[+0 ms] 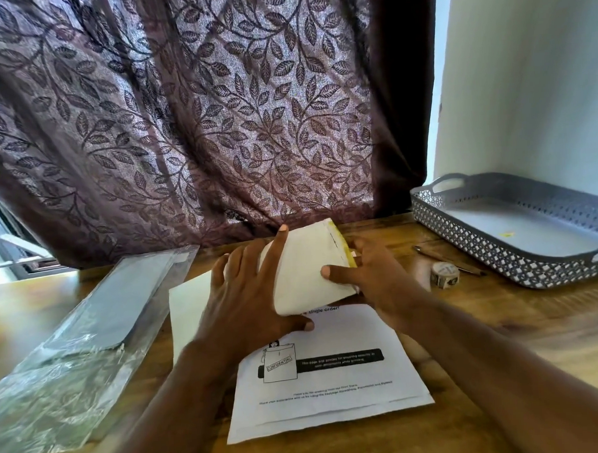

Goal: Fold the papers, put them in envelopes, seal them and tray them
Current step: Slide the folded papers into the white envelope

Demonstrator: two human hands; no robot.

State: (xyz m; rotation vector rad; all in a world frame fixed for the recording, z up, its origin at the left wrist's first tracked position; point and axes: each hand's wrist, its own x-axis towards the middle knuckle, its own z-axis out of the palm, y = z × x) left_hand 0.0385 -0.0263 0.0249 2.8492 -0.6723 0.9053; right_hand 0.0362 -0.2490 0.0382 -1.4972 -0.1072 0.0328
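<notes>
Right now L hand (246,297), fingers spread, and R hand (372,278), thumb pinching, hold envelope (306,267) over papers (332,389).

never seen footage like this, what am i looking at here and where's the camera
There is no machine here: a person works with bare hands, and the single picture comes from a camera worn on the head, looking down. The left hand and right hand both hold a white envelope with a yellow strip along one edge, above the wooden table. Printed papers lie under them. To the left lies a clear plastic packet; to the right a small roll, a pen and a grey tray. A patterned curtain hangs behind.
</notes>
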